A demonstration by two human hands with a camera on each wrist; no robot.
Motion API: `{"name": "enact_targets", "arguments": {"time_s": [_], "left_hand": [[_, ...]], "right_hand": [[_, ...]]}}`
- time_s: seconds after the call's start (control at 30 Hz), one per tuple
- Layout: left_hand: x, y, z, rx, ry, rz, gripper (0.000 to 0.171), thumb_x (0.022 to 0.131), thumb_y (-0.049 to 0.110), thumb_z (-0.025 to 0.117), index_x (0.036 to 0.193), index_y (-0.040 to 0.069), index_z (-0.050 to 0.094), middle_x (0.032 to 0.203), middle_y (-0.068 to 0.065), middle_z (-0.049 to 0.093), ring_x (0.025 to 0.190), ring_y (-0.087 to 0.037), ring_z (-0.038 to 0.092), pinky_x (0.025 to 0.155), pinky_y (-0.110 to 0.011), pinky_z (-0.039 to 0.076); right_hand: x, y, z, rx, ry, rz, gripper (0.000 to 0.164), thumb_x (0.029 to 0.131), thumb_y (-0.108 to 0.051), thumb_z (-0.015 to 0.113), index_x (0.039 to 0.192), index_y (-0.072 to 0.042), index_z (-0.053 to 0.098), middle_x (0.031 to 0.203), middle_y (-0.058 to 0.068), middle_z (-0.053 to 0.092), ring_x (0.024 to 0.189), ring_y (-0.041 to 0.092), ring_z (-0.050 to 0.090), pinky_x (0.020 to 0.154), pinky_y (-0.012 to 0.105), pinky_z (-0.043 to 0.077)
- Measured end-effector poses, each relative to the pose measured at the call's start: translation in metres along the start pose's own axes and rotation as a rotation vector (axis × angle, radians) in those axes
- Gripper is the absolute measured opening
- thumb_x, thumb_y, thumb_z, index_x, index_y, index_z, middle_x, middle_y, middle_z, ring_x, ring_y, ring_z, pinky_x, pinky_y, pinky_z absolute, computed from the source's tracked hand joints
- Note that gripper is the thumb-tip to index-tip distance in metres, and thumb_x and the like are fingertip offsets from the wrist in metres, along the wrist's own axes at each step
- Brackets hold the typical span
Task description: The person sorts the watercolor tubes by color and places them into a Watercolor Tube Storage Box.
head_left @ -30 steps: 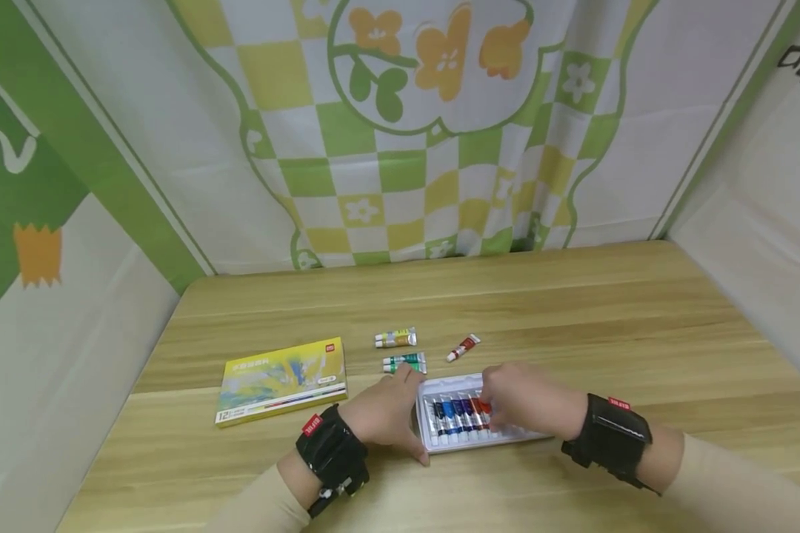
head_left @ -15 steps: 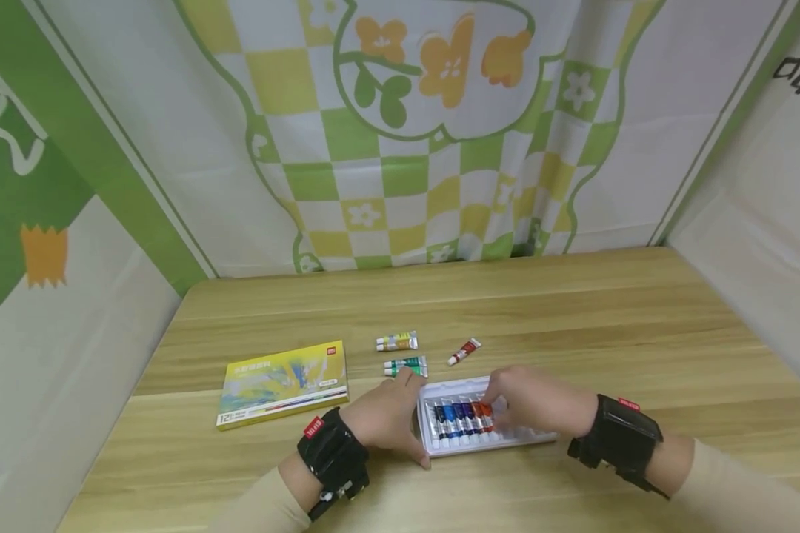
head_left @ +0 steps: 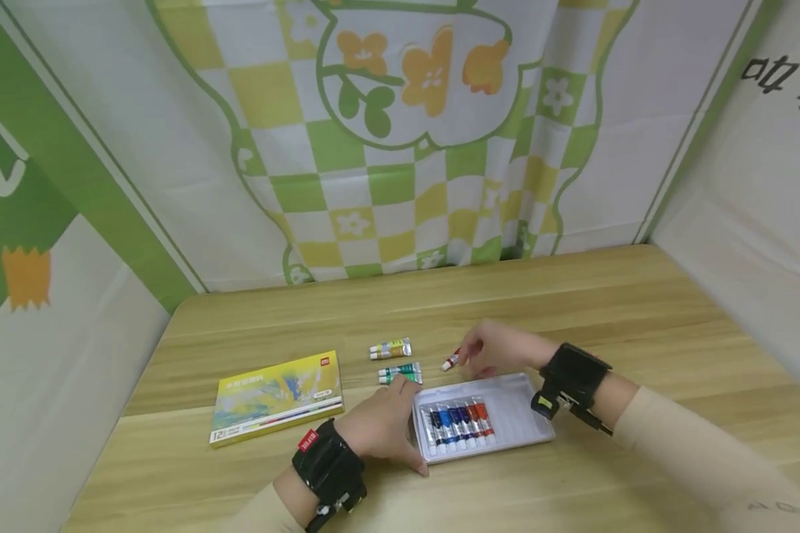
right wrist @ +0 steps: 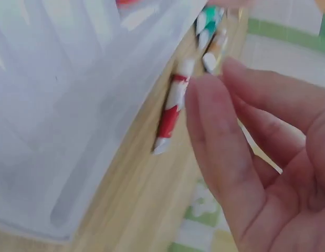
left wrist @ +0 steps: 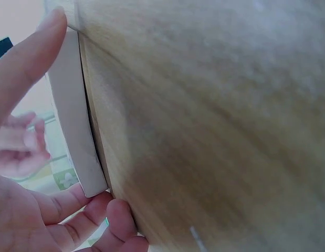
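White tray [head_left: 521, 414]: on the table [head_left: 507, 503], the middle of my clock, with 12 o'clock farthest from the person.
Row of tubes [head_left: 460, 427]: lies in the tray on the 9 o'clock side, with black, blue, purple, orange and red ones side by side.
Left hand [head_left: 385, 426]: at 9 o'clock, its grip clamped on the short end of the tray, thumb at one corner and fingers at the other.
Red tube [head_left: 450, 360]: lies on the table just past the tray at 11 o'clock, its white cap pointing to about 8 o'clock.
Right hand [head_left: 501, 351]: near 12 o'clock, fingers bent, its grip a bit apart with nothing in it. It is right beside the red tube; I can't tell if it touches.
Green tubes [head_left: 398, 372]: a pair at 10 o'clock, near the left fingertips.
Yellow and brown tubes [head_left: 390, 348]: a pair past the green ones, also about 10 o'clock.
Yellow box [head_left: 276, 396]: flat on the table at 9 o'clock, well apart from the tray.
Red tube step: looks like reaching for it.
Right hand's next move: seems to need thumb and finger pinching the little tube softly, while the left hand keeps the tray from sliding.
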State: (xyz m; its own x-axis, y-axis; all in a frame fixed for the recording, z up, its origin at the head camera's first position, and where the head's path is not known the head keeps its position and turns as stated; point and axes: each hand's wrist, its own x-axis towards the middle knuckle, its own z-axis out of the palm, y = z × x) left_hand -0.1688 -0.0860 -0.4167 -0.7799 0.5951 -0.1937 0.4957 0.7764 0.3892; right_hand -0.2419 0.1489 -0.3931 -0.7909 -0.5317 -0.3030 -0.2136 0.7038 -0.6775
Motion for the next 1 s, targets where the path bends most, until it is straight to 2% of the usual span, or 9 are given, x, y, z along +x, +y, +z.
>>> {"name": "enact_targets", "arguments": {"time_s": [0.13,0.23,0.33,0.5,0.67,0.77,0.9,1.0], "left_hand": [[0.0,-0.001,0.0,0.003,-0.01,-0.014,0.118,0.048,0.055,0.086,0.138,-0.003,0.036,0.129,-0.014,0.044,0.115,-0.029,0.05,0.1,-0.039,0.044],[0.001,-0.001,0.001,0.005,-0.014,-0.016,0.117,0.049,0.055,0.085,0.138,-0.002,0.036,0.129,-0.014,0.044,0.116,-0.029,0.05,0.101,-0.039,0.044],[0.001,-0.001,0.002,0.008,-0.017,-0.01,0.117,0.05,0.057,0.085,0.138,-0.002,0.036,0.129,-0.014,0.044,0.116,-0.028,0.05,0.101,-0.039,0.044],[0.001,0.0,0.002,0.01,-0.02,-0.017,0.118,0.05,0.057,0.084,0.139,-0.002,0.035,0.129,-0.014,0.044,0.115,-0.027,0.05,0.1,-0.038,0.044],[0.0,-0.001,0.001,0.004,-0.019,-0.02,0.117,0.05,0.057,0.085,0.139,-0.002,0.036,0.128,-0.014,0.045,0.114,-0.027,0.05,0.099,-0.038,0.045],[-0.001,0.0,0.002,-0.004,-0.016,-0.016,0.117,0.05,0.056,0.085,0.138,-0.002,0.036,0.128,-0.014,0.045,0.114,-0.028,0.051,0.099,-0.038,0.045],[-0.001,0.001,0.001,-0.003,-0.012,-0.019,0.116,0.05,0.055,0.086,0.138,-0.002,0.036,0.128,-0.014,0.045,0.114,-0.028,0.051,0.099,-0.038,0.045],[-0.002,0.001,0.0,0.001,-0.009,-0.023,0.116,0.05,0.055,0.086,0.138,-0.001,0.036,0.128,-0.013,0.045,0.114,-0.028,0.051,0.099,-0.038,0.045]], "right_hand": [[0.021,0.008,-0.003,0.07,0.048,0.029,0.01,0.086,-0.01,0.065,0.088,-0.001,0.069,0.068,0.007,0.062,0.052,0.012,0.055,0.049,0.024,0.049],[0.033,0.012,-0.001,0.046,0.088,0.076,0.012,0.086,-0.014,0.066,0.086,-0.003,0.068,0.072,0.007,0.064,0.053,0.012,0.058,0.052,0.026,0.052],[0.039,0.011,0.002,0.013,0.108,0.119,0.01,0.083,-0.014,0.069,0.083,-0.004,0.067,0.072,0.006,0.065,0.053,0.013,0.058,0.05,0.024,0.05],[0.044,0.003,0.004,0.016,0.124,0.117,0.011,0.078,-0.003,0.072,0.086,0.0,0.065,0.072,0.006,0.063,0.058,0.014,0.059,0.053,0.024,0.051],[0.046,-0.003,0.006,0.058,0.143,0.118,0.03,0.073,0.003,0.073,0.1,0.006,0.062,0.076,0.007,0.056,0.062,0.016,0.061,0.06,0.029,0.056],[0.046,-0.004,0.008,0.083,0.153,0.137,0.04,0.072,0.002,0.075,0.108,0.006,0.058,0.076,0.009,0.057,0.06,0.016,0.062,0.059,0.029,0.056],[0.046,-0.003,0.009,0.011,0.171,0.138,0.044,0.071,-0.003,0.078,0.108,0.005,0.056,0.073,0.008,0.059,0.055,0.015,0.061,0.053,0.026,0.053],[0.046,-0.004,0.009,-0.047,0.175,0.14,0.04,0.071,-0.007,0.08,0.102,0.002,0.057,0.07,0.005,0.059,0.052,0.014,0.058,0.049,0.023,0.049]]}}
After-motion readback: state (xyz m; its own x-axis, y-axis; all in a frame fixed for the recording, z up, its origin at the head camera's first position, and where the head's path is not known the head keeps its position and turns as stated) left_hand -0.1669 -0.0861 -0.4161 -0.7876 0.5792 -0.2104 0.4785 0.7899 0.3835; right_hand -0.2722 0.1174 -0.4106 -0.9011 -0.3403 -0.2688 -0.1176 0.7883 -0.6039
